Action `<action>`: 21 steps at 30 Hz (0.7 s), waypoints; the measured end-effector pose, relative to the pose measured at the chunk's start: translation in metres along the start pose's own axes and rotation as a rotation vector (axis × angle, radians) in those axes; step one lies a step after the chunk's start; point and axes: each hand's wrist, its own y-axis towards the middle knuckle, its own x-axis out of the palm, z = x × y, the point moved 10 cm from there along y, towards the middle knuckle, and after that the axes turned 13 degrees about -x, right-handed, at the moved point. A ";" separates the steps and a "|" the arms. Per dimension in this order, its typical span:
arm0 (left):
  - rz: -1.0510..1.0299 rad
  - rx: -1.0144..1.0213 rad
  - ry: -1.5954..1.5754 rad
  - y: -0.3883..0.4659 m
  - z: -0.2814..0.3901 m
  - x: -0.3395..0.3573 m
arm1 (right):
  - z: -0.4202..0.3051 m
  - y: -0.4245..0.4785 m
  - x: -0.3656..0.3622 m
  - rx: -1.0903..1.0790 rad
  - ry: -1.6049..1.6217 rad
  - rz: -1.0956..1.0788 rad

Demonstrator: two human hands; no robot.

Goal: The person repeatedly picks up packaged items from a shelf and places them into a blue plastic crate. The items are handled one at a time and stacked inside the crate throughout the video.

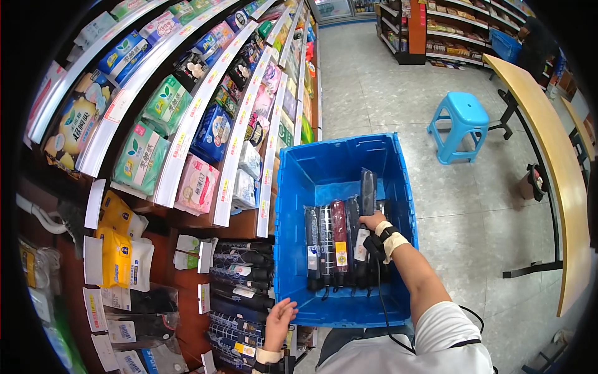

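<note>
My right hand [373, 219] is inside a blue plastic crate [345, 320], gripping a dark folding umbrella [368, 184] in a clear plastic sleeve. The held umbrella tilts over several others that lie side by side in the crate. Among these are a maroon umbrella [339, 229] with a yellow label and a black-and-white checked umbrella [326, 238]. Beside the crate's near left corner, my left hand [279, 322] holds nothing, its fingers apart and slightly curled. More wrapped folding umbrellas [236, 294] lie stacked on the low shelf next to it.
Shelves with packs of sanitary pads [142, 156] rise along the left. Below them hang packaged socks [135, 327] and yellow packs [124, 259]. To the right stand a blue plastic stool [460, 126], a wooden-topped table [556, 154] and a bin [531, 183]. A person [535, 46] is far right.
</note>
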 end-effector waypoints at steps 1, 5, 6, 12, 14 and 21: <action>0.011 -0.018 -0.009 -0.001 -0.004 0.000 | 0.020 0.009 -0.009 0.014 -0.034 0.046; 0.067 -0.030 0.056 -0.006 -0.030 -0.010 | 0.066 0.006 -0.010 0.165 -0.140 0.058; 0.075 -0.061 -0.001 -0.007 -0.041 -0.014 | 0.073 0.000 -0.010 0.222 -0.177 0.080; 0.162 -0.136 -0.059 -0.017 -0.091 -0.041 | 0.094 -0.010 0.003 0.255 -0.318 -0.002; 0.211 -0.167 -0.134 -0.028 -0.117 -0.057 | 0.098 -0.007 0.016 0.194 -0.348 -0.039; 0.296 -0.304 -0.249 -0.053 -0.180 -0.086 | 0.132 0.014 0.020 0.163 -0.444 0.040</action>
